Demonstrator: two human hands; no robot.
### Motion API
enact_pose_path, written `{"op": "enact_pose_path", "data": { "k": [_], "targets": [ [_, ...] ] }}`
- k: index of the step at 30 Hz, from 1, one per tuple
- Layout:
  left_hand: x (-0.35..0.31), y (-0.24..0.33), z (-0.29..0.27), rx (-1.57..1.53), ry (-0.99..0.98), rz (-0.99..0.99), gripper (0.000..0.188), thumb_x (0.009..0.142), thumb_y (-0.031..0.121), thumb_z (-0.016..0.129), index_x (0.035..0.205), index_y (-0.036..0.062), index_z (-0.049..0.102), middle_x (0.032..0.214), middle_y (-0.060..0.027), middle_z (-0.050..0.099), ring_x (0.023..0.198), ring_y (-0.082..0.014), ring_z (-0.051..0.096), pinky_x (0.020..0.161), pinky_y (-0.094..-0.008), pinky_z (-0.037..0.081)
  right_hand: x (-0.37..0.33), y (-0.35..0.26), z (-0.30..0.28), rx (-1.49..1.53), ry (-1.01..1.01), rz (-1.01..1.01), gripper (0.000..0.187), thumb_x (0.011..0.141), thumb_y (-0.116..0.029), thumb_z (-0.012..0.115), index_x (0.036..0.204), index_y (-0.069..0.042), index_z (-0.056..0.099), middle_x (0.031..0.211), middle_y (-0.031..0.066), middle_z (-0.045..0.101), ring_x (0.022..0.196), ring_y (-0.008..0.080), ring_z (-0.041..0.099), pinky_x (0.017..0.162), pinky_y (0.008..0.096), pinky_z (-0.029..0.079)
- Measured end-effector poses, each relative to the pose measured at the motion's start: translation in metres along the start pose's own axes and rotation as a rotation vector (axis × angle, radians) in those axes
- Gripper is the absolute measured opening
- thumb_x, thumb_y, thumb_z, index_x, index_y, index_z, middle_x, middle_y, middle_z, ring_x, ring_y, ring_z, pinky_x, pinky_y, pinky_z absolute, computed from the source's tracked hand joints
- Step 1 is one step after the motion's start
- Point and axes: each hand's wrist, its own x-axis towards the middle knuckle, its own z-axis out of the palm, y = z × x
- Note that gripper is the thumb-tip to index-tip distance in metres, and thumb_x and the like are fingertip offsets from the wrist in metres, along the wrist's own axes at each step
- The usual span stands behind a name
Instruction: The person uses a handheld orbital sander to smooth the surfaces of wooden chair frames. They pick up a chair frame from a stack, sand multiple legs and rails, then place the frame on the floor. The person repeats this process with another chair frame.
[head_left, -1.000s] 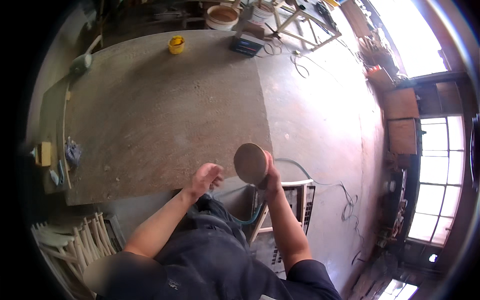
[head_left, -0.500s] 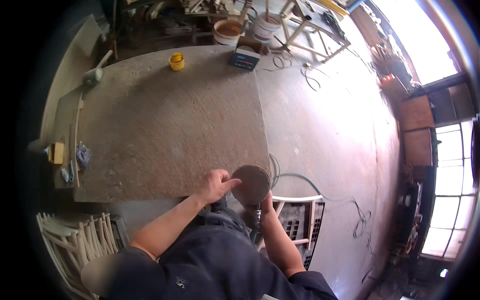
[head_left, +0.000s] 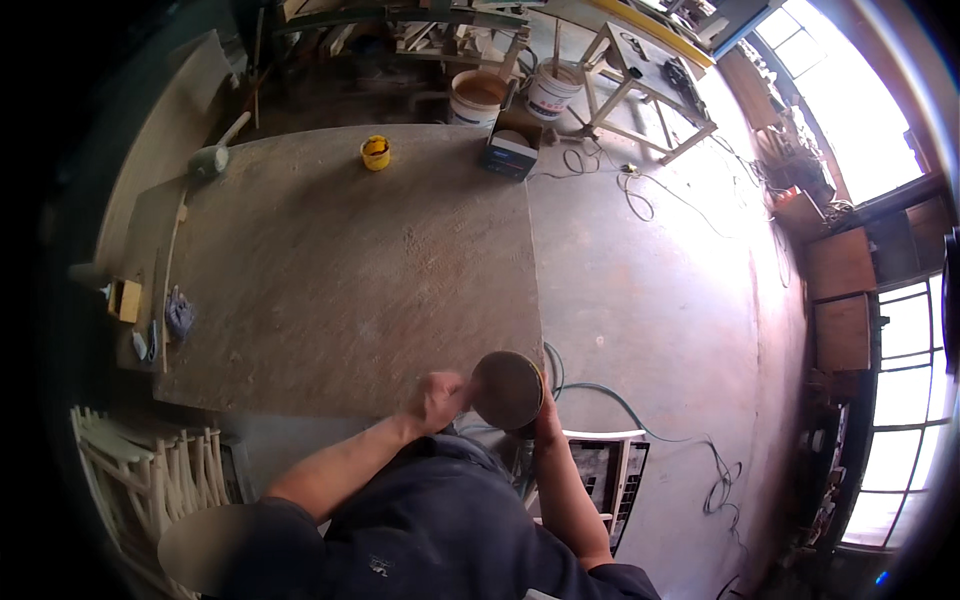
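Note:
A round brown sanding disc [head_left: 507,392] sits on an air sander, its flat face turned up toward me. My right hand [head_left: 547,418] grips the sander at the disc's right edge; most of its fingers and the sander's body are hidden behind the disc. My left hand [head_left: 438,398] is at the disc's left edge, with its fingers curled and blurred by motion. Whether those fingers pinch the rim cannot be seen. Both hands are over the near right corner of a large brown board table [head_left: 350,280].
On the table's far side stand a yellow tub [head_left: 376,152] and an open dark box [head_left: 511,150]. A mallet [head_left: 210,158] and a grey glove [head_left: 180,314] lie at the left. A green hose [head_left: 610,392] trails over the floor; pale wooden chair parts [head_left: 185,465] stand near left.
The disc and both hands sit slightly lower in view, as does the table. My left thumb, clear on the disc's face before, is now smeared near its edge.

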Motion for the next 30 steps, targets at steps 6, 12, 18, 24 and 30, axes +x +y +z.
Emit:
{"op": "enact_pose_path", "data": {
  "k": [6, 12, 18, 24, 30],
  "targets": [
    [0.015, 0.006, -0.003, -0.102, 0.012, 0.043, 0.039, 0.101, 0.021, 0.069, 0.072, -0.0036, 0.065, 0.062, -0.0098, 0.06, 0.06, -0.0108, 0.055, 0.053, -0.0338, 0.043, 0.004, -0.019, 0.027, -0.069, 0.013, 0.041, 0.067, 0.108, -0.054, 0.042, 0.15, -0.003, 0.051, 0.144, 0.0164, 0.062, 0.126, 0.0283, 0.065, 0.105, 0.0427, 0.055],
    [0.043, 0.048, -0.018, -0.603, -0.028, -0.448, 0.03, 0.099, 0.019, 0.067, 0.077, -0.001, 0.069, 0.065, -0.0053, 0.062, 0.058, -0.012, 0.056, 0.053, -0.0302, 0.045, 0.032, -0.033, 0.048, -0.421, 0.346, -0.254, 0.05, 0.099, -0.041, 0.064, 0.13, -0.001, 0.061, 0.112, 0.0105, 0.069, 0.093, 0.0192, 0.068, 0.086, 0.0335, 0.057],
    [0.064, 0.042, -0.034, -1.154, -0.102, -0.878, 0.018, 0.101, 0.018, 0.065, 0.1, 0.0003, 0.07, 0.083, -0.006, 0.068, 0.069, -0.0114, 0.063, 0.057, -0.0266, 0.048, 0.018, -0.057, 0.06, -0.777, 0.371, -0.503, 0.062, 0.081, -0.018, 0.081, 0.136, -0.003, 0.057, 0.117, 0.0095, 0.063, 0.107, 0.0182, 0.061, 0.095, 0.0324, 0.051],
    [0.063, 0.021, -0.025, -1.447, -0.396, -0.819, 0.025, 0.106, 0.029, 0.062, 0.102, 0.0052, 0.071, 0.088, -0.0006, 0.068, 0.076, -0.0104, 0.061, 0.067, -0.0251, 0.049, 0.023, -0.057, 0.069, -0.772, 0.284, -0.628, 0.085, 0.082, -0.056, 0.083, 0.137, 0.002, 0.053, 0.13, 0.0105, 0.057, 0.119, 0.0233, 0.057, 0.106, 0.038, 0.045],
    [0.06, 0.026, -0.046, -1.086, 0.006, -0.737, 0.038, 0.102, 0.041, 0.067, 0.081, 0.0092, 0.069, 0.063, 0.0046, 0.051, 0.052, -0.0063, 0.045, 0.048, -0.0257, 0.032, 0.052, -0.027, 0.067, -0.771, 0.325, -0.516, 0.087, 0.083, -0.059, 0.082, 0.136, 0.003, 0.053, 0.127, 0.0115, 0.058, 0.119, 0.0236, 0.057, 0.107, 0.039, 0.043]
  ]
}}
